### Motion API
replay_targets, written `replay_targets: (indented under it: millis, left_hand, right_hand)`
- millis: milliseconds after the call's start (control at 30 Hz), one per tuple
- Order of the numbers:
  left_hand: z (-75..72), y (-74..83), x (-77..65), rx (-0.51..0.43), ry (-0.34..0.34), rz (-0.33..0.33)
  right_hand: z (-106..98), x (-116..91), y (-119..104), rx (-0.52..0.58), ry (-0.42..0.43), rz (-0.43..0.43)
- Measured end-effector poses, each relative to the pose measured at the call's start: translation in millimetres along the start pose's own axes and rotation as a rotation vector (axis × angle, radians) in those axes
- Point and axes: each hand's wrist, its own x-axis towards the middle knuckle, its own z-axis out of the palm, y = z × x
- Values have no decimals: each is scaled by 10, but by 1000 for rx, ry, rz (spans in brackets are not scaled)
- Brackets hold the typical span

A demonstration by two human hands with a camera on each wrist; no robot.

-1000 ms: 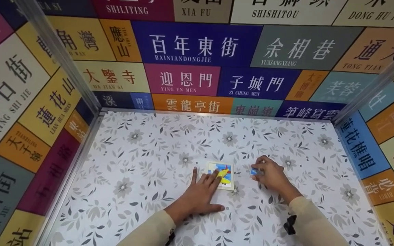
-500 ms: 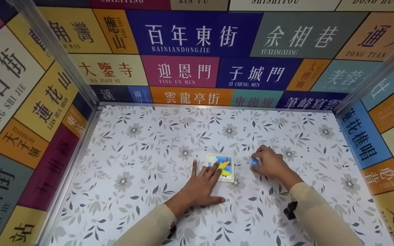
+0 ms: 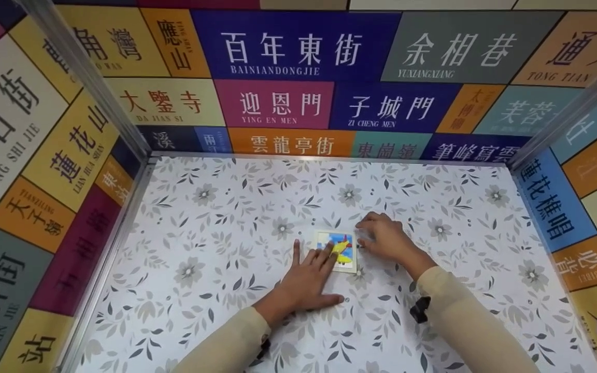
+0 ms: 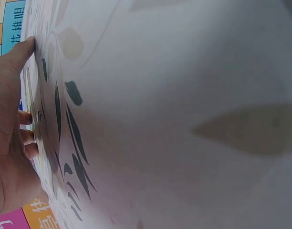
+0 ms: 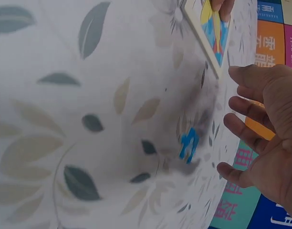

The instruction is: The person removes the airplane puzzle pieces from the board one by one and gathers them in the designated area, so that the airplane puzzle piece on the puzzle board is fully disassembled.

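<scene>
A small square puzzle board (image 3: pixel 350 269) with a yellow plane on a blue and white picture lies on the patterned table. My left hand (image 3: pixel 306 285) rests its fingertips on the board's left part, thumb stretched out to the side; in the left wrist view the hand (image 4: pixel 7 129) shows at the left edge. Just off the board's upper right side is my right hand (image 3: pixel 386 239). In the right wrist view its fingers (image 5: pixel 248 109) are spread and hold nothing. A small blue puzzle piece (image 5: pixel 188 144) shows near them, apart from the fingertips; the hand hides it in the head view.
The table (image 3: pixel 215 311) is covered with a white leaf and flower print. Upright panels with coloured street-name blocks (image 3: pixel 298 46) enclose its back and sides, with metal posts (image 3: pixel 96 88) at the corners.
My right hand has moved left toward the board and let go of the blue puzzle piece it was pinching. My left hand stays on the board. The head view has tilted down slightly.
</scene>
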Motion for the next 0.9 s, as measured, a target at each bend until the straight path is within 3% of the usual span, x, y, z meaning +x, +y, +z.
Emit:
replay_targets:
  millis: [433,900]
  left_hand:
    - [-24,6,10,7,7,4]
    - [-50,0,106,7,-6,9]
  right_hand:
    - [192,183,-223,28,-57,-48]
    - [191,206,-266,16,-89,-28]
